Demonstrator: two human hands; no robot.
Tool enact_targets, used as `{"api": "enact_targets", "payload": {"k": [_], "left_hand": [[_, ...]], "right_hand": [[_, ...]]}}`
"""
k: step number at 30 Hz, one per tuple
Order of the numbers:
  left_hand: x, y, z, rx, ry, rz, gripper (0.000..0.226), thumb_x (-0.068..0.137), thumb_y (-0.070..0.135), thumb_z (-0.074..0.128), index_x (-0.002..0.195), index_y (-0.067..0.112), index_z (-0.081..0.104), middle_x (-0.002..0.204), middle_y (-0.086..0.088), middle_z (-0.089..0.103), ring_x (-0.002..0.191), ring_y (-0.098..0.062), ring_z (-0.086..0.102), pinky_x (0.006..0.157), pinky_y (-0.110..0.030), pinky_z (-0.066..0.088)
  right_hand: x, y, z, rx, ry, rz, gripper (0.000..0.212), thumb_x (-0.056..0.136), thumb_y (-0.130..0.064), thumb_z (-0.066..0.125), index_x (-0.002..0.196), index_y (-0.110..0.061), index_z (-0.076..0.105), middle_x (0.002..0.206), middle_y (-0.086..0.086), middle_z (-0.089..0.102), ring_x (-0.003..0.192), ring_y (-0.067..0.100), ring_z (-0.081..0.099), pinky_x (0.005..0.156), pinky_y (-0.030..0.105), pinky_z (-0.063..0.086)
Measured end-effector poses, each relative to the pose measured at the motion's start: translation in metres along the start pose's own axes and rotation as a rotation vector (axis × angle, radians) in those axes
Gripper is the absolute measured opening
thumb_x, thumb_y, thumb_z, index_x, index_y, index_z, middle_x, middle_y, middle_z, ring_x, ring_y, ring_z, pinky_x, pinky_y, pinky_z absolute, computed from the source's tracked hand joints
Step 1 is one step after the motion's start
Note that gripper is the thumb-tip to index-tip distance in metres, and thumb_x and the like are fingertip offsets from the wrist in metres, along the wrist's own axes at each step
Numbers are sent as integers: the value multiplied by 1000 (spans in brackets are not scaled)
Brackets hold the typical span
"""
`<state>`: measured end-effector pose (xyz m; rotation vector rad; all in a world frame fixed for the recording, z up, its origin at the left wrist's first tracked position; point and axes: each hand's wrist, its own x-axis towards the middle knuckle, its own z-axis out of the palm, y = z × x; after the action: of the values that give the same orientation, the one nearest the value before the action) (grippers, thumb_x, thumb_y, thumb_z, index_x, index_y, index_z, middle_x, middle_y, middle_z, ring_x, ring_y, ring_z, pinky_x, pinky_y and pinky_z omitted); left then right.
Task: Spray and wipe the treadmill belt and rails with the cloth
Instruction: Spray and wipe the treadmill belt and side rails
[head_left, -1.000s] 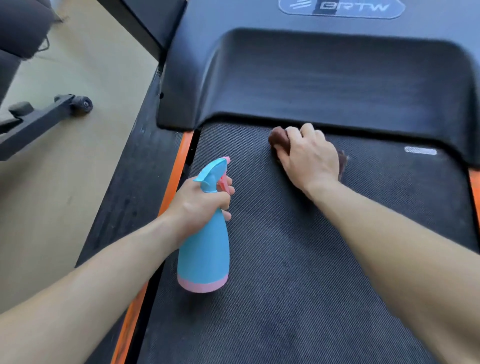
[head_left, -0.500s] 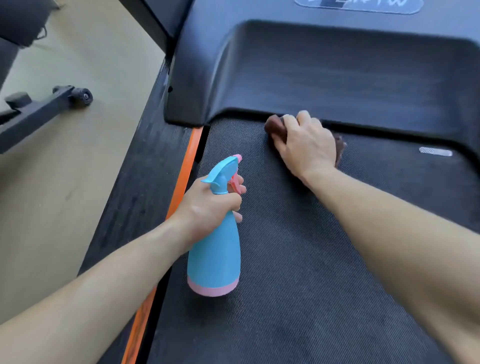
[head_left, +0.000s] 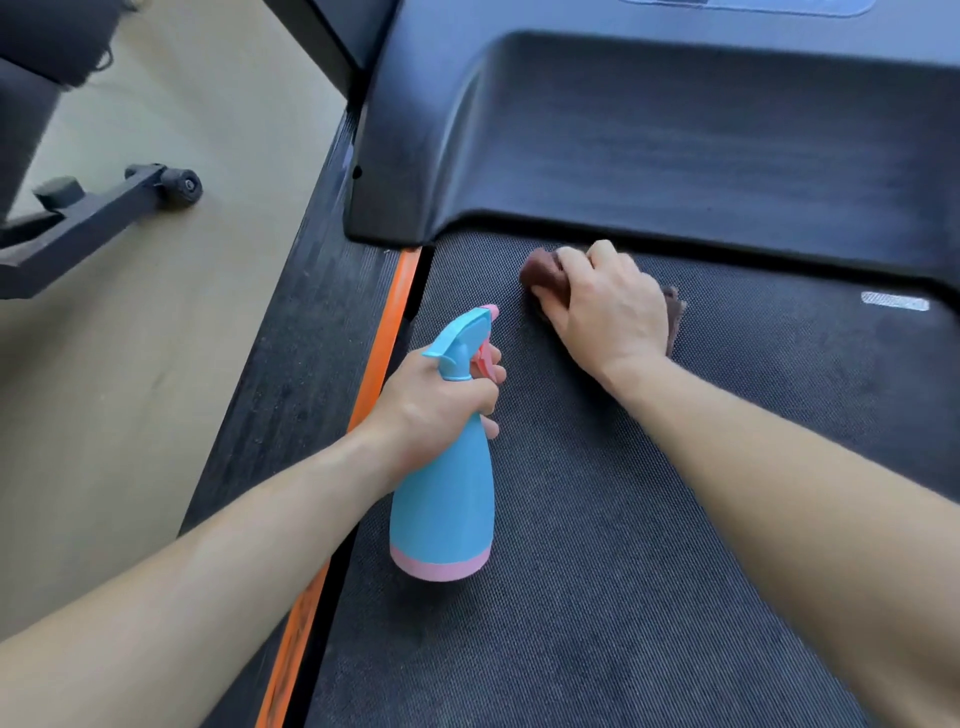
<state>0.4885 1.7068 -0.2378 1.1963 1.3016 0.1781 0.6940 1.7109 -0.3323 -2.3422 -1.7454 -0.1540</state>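
Right hand (head_left: 608, 306): the grip is closed over a bunched brown cloth (head_left: 543, 273), fingers curled round it and pressing it onto the treadmill belt (head_left: 623, 571) at the belt's 12 o'clock end, just short of the motor cover (head_left: 675, 140). Left hand (head_left: 436, 405): the grip is wrapped round the neck of the blue spray bottle (head_left: 447, 493), a finger across the pink trigger (head_left: 482, 362); whether the bottle's base touches the belt cannot be told. The nozzle (head_left: 491, 312) points toward 1 o'clock, near the cloth hand. Likely faults: a squeeze now would wet the knuckles rather than the belt; the cloth's loose edge, at 3 o'clock of the hand, could snag in the gap under the cover; the small wad may leave unwiped bands; the rail (head_left: 291, 389) at 9 o'clock, beyond the orange strip (head_left: 389, 332), looks dusty and may be skipped.
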Motion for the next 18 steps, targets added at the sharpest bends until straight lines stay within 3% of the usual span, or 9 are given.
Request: {"api": "enact_targets", "payload": {"k": [2, 5, 7, 9, 12, 14, 18], "left_hand": [[-3, 1, 2, 17, 0, 8, 53, 63, 17, 60, 113, 27, 71, 113, 0, 77, 66, -21, 74, 70, -31, 60], [-3, 0, 6, 51, -4, 32, 40, 78, 8, 65, 112, 29, 71, 115, 1, 76, 71, -22, 76, 64, -23, 57], [-5, -1, 8, 59, 6, 36, 34, 80, 7, 65, 109, 24, 71, 117, 0, 75, 72, -22, 75, 64, -22, 57], [-5, -1, 11, 67, 10, 52, 32, 78, 8, 65, 107, 22, 71, 118, -2, 74, 73, -22, 74, 62, -20, 56], [-6, -2, 13, 76, 16, 78, 34, 87, -5, 59, 106, 21, 69, 118, -7, 73, 70, -21, 70, 57, -16, 53], [-4, -1, 13, 96, 19, 87, 38, 87, -4, 58, 107, 26, 70, 118, -6, 74, 67, -20, 71, 58, -19, 54], [-5, 1, 18, 100, 20, 80, 36, 86, -1, 60, 108, 25, 70, 114, -5, 74, 70, -20, 71, 57, -16, 53]], "right_hand": [[-42, 5, -10, 24, 26, -181, 41, 92, -56, 49, 107, -20, 61, 95, 9, 56, 82, 35, 59, 64, 42, 46], [-101, 30, -23, 76, -76, -489, 41, 93, -55, 48, 114, -22, 62, 94, 6, 55, 81, 31, 57, 65, 43, 49], [-87, 44, -23, 63, -93, -473, 43, 92, -57, 47, 113, -23, 63, 93, 5, 56, 80, 31, 59, 62, 41, 50], [-46, 43, -16, 30, -13, -275, 43, 92, -59, 48, 112, -23, 62, 97, 8, 57, 85, 34, 61, 62, 41, 49], [7, 46, -9, 27, -60, 16, 45, 95, -60, 50, 117, -22, 59, 110, 11, 58, 101, 36, 59, 71, 43, 48], [-7, 46, -9, 14, -26, 0, 45, 94, -59, 49, 115, -21, 60, 105, 10, 58, 95, 36, 60, 70, 44, 49], [-113, 53, -29, 77, -27, -310, 40, 93, -56, 49, 109, -22, 63, 90, 5, 53, 80, 31, 57, 64, 43, 47]]}}
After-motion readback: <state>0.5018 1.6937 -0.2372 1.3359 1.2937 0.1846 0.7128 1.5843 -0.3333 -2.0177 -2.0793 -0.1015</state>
